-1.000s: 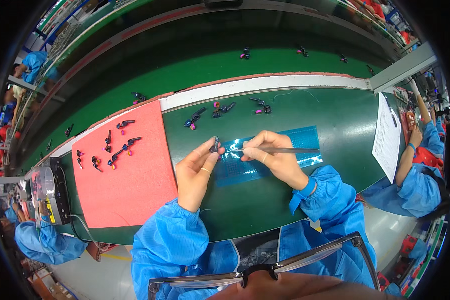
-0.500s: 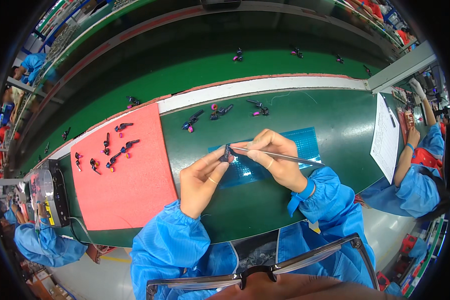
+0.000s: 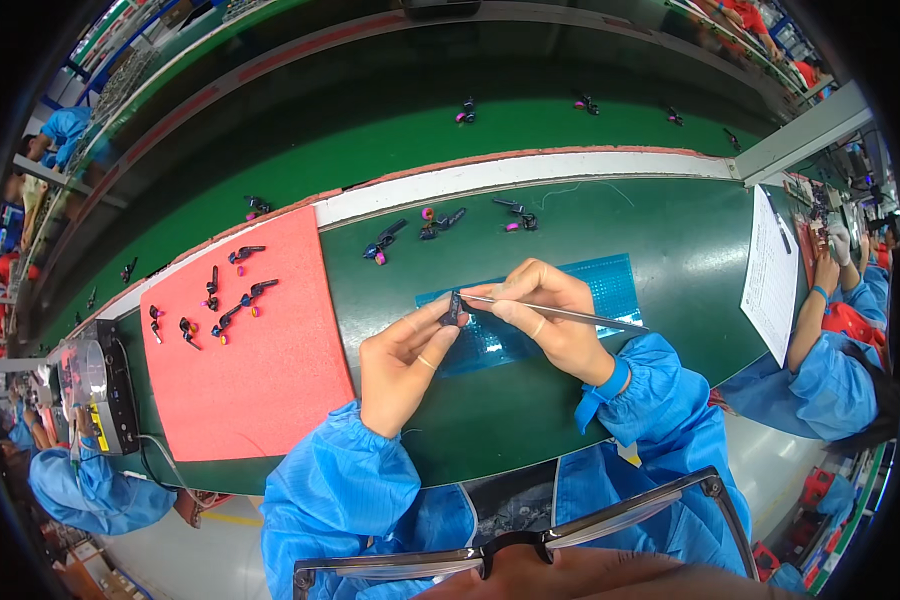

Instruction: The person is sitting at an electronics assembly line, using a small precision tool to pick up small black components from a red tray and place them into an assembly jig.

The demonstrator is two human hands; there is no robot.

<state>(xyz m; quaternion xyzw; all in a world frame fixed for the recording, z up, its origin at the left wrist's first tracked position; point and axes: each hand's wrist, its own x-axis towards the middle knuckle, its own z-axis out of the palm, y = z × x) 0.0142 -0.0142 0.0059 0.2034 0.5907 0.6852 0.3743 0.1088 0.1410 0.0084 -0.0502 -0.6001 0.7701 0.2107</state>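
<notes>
My left hand [image 3: 402,362] pinches a small dark stemmed part [image 3: 454,309] upright between thumb and fingertips, above the blue gridded mat [image 3: 610,290]. In my right hand [image 3: 555,318] lies a pair of slim metal tweezers [image 3: 570,313]; their tip meets the top of the dark part, and fingers cover some of their length. Just beyond my hands, on the green table [image 3: 660,235], are several similar dark parts [image 3: 515,212] with pink or red round pieces. More of them [image 3: 227,318] rest on the pink foam sheet [image 3: 290,400] to my left.
Past the white ledge [image 3: 530,165], a green conveyor belt [image 3: 390,150] carries several more dark parts. A paper sheet [image 3: 768,275] with a pen [image 3: 778,228] lies at the right, near a co-worker's blue sleeve [image 3: 805,385]. At the left stands a black box-like device [image 3: 118,385].
The parts on the belt have shifted slightly left. A gloved hand at the far right has moved down. My hands have hardly moved; the held part is tilted slightly differently.
</notes>
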